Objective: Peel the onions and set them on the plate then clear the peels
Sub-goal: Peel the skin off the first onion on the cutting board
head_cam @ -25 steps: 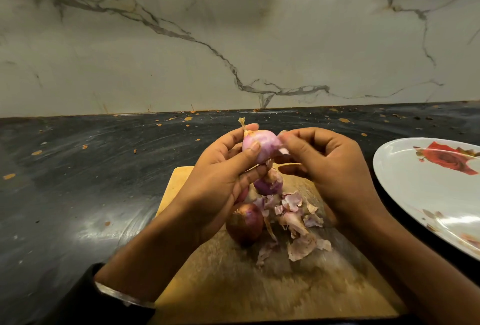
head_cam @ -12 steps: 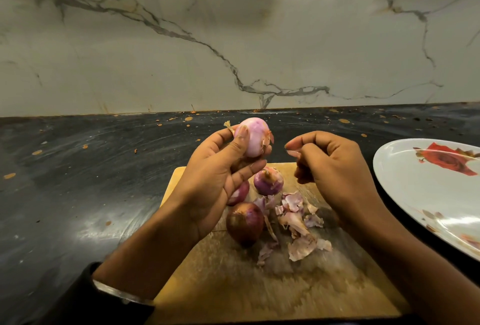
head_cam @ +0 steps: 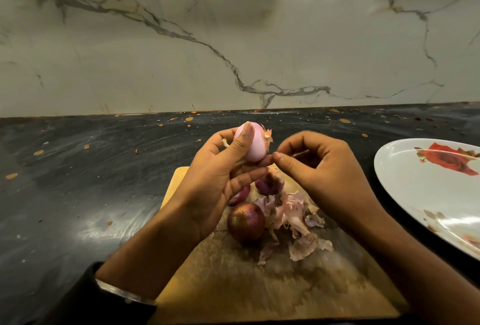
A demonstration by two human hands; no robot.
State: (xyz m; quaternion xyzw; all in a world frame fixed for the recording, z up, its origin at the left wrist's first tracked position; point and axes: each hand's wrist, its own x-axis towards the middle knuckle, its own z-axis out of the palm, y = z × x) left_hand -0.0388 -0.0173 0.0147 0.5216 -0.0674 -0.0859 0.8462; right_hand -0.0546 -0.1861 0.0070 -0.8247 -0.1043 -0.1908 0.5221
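I grip a pale, mostly peeled onion in my left hand, thumb across its front, raised over the cutting board. My right hand, at 3 o'clock of it, curls and pinches a thin sliver. On the board below lie unpeeled onions and a heap of peels. The plate sits on the table at 3 o'clock, apart from the board.
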